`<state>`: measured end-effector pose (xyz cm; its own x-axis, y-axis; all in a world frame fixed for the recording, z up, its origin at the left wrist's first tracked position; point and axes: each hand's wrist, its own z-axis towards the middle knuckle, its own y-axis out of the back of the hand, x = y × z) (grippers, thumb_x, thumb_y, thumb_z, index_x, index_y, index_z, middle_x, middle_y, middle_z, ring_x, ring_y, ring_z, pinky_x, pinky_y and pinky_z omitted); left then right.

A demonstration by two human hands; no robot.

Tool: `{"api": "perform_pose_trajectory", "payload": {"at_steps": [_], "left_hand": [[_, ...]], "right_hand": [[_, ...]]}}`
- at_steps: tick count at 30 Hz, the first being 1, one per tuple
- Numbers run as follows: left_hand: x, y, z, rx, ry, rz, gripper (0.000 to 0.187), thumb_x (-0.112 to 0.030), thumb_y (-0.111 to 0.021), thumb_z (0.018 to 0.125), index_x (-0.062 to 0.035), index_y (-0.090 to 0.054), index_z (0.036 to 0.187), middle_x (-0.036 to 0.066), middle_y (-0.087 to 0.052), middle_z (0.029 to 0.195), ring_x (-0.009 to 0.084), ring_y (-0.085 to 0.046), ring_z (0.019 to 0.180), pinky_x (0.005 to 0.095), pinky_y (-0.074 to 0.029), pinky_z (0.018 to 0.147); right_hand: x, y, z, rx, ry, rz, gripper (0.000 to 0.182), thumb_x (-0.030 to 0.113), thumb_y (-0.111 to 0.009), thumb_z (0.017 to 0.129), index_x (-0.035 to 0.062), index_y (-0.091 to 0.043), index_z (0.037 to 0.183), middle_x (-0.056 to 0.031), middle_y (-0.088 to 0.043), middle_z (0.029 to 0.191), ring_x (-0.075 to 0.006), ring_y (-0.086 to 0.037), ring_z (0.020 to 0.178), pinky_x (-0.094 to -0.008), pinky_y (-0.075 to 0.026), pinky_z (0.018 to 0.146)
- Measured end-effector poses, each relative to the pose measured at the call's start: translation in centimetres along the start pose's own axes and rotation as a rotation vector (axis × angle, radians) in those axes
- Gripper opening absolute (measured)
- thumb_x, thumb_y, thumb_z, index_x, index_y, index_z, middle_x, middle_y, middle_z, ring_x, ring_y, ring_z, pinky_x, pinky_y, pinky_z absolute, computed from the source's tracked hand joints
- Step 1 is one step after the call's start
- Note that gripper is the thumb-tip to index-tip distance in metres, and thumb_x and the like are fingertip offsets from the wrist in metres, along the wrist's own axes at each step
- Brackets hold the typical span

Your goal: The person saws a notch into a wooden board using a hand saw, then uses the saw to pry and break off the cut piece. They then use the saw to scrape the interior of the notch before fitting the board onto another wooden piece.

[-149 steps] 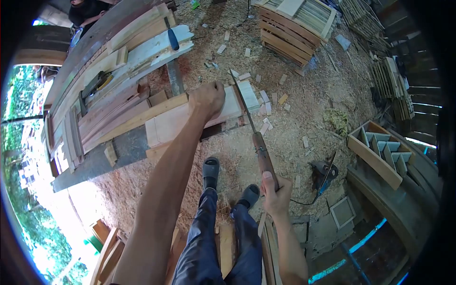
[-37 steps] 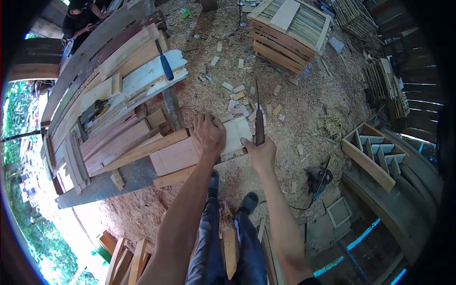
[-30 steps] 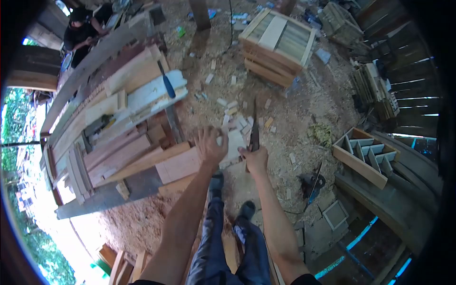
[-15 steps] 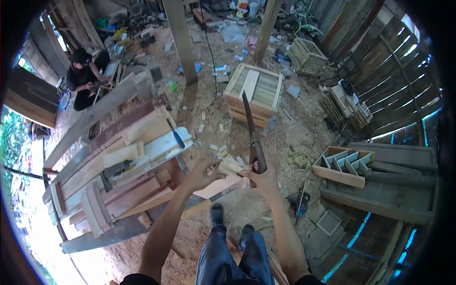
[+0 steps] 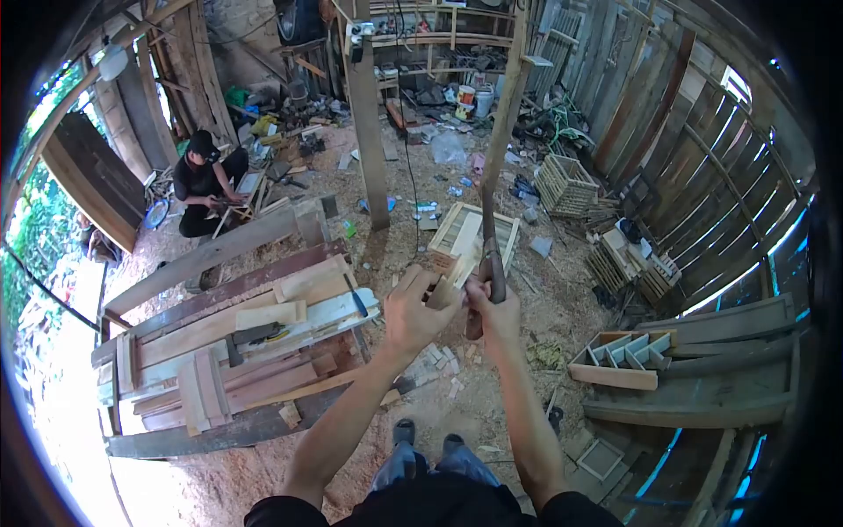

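Note:
My left hand (image 5: pixel 417 309) is closed around a few thin, pale wood pieces (image 5: pixel 464 266), raised in front of me. In my right hand (image 5: pixel 493 307) is a handsaw (image 5: pixel 495 272) with a curved brown wooden handle. Its narrow dark blade points away from me, and its teeth cannot be made out. The right fingertips meet the wood pieces, so both hands are close together. Beyond them a slatted wooden crate (image 5: pixel 443 230) stands on the floor, partly hidden by the wood and the saw.
At left a workbench (image 5: pixel 219 321) carries boards and a blue-handled tool (image 5: pixel 356 299). Behind it a person (image 5: pixel 206 184) sits working on a wooden frame. A divided wooden box (image 5: pixel 623 356) lies at right. Posts (image 5: pixel 367 132) rise from the shavings-covered floor.
My view has tilted up, showing more of the far wall. Both hands have risen with the wood pieces and saw, and the left hand has turned more over the wood.

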<state>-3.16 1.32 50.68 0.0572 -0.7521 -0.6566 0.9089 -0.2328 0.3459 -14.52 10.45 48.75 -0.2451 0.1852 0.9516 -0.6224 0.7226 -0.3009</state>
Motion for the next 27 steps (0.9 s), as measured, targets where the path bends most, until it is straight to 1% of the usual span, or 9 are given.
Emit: {"api": "perform_pose_trajectory", "payload": {"at_steps": [5, 8, 11, 14, 16, 19, 21, 25, 27], "left_hand": [[-4.2, 1.5, 1.7, -0.096, 0.008, 0.013, 0.036, -0.017, -0.087, 0.063, -0.0016, -0.057, 0.075, 0.007, -0.052, 0.069, 0.0171, -0.051, 0.057, 0.0302, -0.042, 0.051], [-4.8, 2.8, 2.7, -0.100, -0.056, -0.012, 0.036, -0.018, -0.086, 0.066, -0.0003, -0.056, 0.073, 0.007, -0.050, 0.068, 0.0162, -0.049, 0.056, 0.0307, -0.041, 0.051], [-4.9, 4.0, 3.5, -0.028, -0.058, 0.012, 0.034, -0.019, -0.084, 0.071, 0.0012, -0.057, 0.075, 0.007, -0.050, 0.068, 0.0160, -0.048, 0.058, 0.0315, -0.041, 0.054], [-4.4, 4.6, 3.4, -0.018, -0.066, -0.088, 0.031, -0.020, -0.081, 0.076, 0.0027, -0.062, 0.083, 0.009, -0.052, 0.073, 0.0175, -0.050, 0.064, 0.0313, -0.043, 0.061], [-3.8, 4.7, 3.7, -0.010, -0.061, -0.149, 0.030, -0.019, -0.076, 0.082, 0.0023, -0.064, 0.099, 0.009, -0.056, 0.082, 0.0169, -0.053, 0.074, 0.0302, -0.044, 0.070], [-2.9, 4.3, 3.5, 0.004, -0.012, -0.344, 0.038, -0.017, -0.072, 0.085, 0.0046, -0.058, 0.113, 0.013, -0.059, 0.093, 0.0202, -0.058, 0.084, 0.0309, -0.046, 0.077], [-2.4, 4.7, 3.2, 0.057, 0.009, -0.355, 0.039, -0.017, -0.070, 0.087, 0.0043, -0.056, 0.116, 0.012, -0.059, 0.096, 0.0192, -0.058, 0.089, 0.0306, -0.045, 0.081], [-0.6, 4.7, 3.8, 0.148, 0.043, -0.430, 0.038, -0.016, -0.065, 0.091, 0.0030, -0.053, 0.122, 0.009, -0.059, 0.101, 0.0169, -0.057, 0.096, 0.0291, -0.044, 0.086], [0.2, 3.5, 3.6, 0.134, 0.098, -0.515, 0.034, -0.015, -0.062, 0.093, 0.0020, -0.053, 0.122, 0.009, -0.060, 0.105, 0.0156, -0.057, 0.097, 0.0295, -0.045, 0.086]], "right_hand": [[4.8, -0.8, -0.6, 0.043, 0.134, -0.095, 0.027, 0.018, -0.079, 0.081, -0.0025, -0.061, 0.084, -0.0084, -0.069, 0.089, -0.0100, -0.063, 0.077, -0.0251, -0.051, 0.069], [7.3, -1.1, -0.6, 0.024, 0.220, -0.215, 0.031, 0.025, -0.082, 0.077, 0.0023, -0.061, 0.080, 0.0022, -0.058, 0.071, -0.0054, -0.048, 0.064, -0.0235, -0.039, 0.056], [8.2, -1.2, 0.0, 0.093, 0.299, -0.188, 0.032, 0.024, -0.083, 0.077, 0.0066, -0.055, 0.076, 0.0057, -0.049, 0.066, -0.0044, -0.042, 0.060, -0.0249, -0.037, 0.054], [9.3, -1.3, -0.3, 0.145, 0.284, -0.164, 0.038, 0.024, -0.084, 0.075, 0.0102, -0.049, 0.074, 0.0066, -0.047, 0.065, -0.0028, -0.041, 0.058, -0.0228, -0.035, 0.051], [9.6, -1.6, -0.5, 0.155, 0.289, -0.146, 0.039, 0.024, -0.084, 0.075, 0.0104, -0.048, 0.074, 0.0068, -0.047, 0.065, -0.0026, -0.040, 0.057, -0.0221, -0.033, 0.050], [9.3, -1.6, -0.8, 0.202, 0.308, -0.165, 0.034, 0.018, -0.083, 0.076, 0.0110, -0.050, 0.075, 0.0032, -0.055, 0.070, -0.0049, -0.049, 0.057, -0.0205, -0.039, 0.050], [8.5, -2.0, -0.5, 0.182, 0.351, -0.085, 0.038, 0.022, -0.084, 0.075, 0.0112, -0.047, 0.074, 0.0074, -0.045, 0.063, -0.0030, -0.038, 0.052, -0.0216, -0.031, 0.046], [8.2, -2.2, 0.1, 0.130, 0.318, -0.142, 0.038, 0.023, -0.083, 0.076, 0.0121, -0.047, 0.071, 0.0065, -0.047, 0.063, -0.0034, -0.040, 0.051, -0.0217, -0.031, 0.046], [7.2, -2.9, 0.2, 0.093, 0.286, -0.145, 0.031, 0.024, -0.081, 0.078, 0.0086, -0.054, 0.074, 0.0042, -0.052, 0.064, -0.0041, -0.044, 0.051, -0.0228, -0.035, 0.046]]}}
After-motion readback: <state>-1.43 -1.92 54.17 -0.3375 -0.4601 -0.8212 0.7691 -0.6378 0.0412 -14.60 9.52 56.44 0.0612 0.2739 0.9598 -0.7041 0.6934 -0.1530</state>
